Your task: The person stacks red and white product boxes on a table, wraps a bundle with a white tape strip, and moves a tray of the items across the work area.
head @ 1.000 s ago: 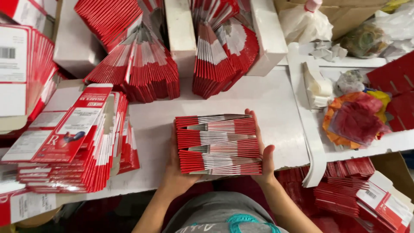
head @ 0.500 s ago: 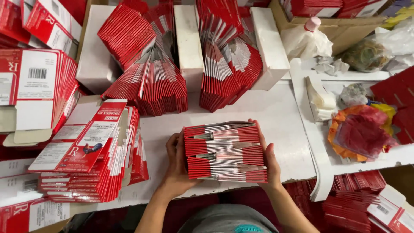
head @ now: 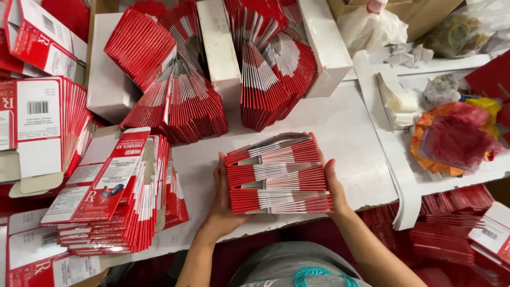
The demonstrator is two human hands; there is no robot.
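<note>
Fingers of the left hand [head: 222,199] and right hand [head: 330,180] pressed flat against both ends of the stack of flattened red-and-white cardboard cartons [head: 277,174], still squared on the white table [head: 350,133], barely shifted since earlier.

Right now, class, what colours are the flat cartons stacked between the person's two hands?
Red with white bands, seen in the head view: the stack of flat cartons.
</note>
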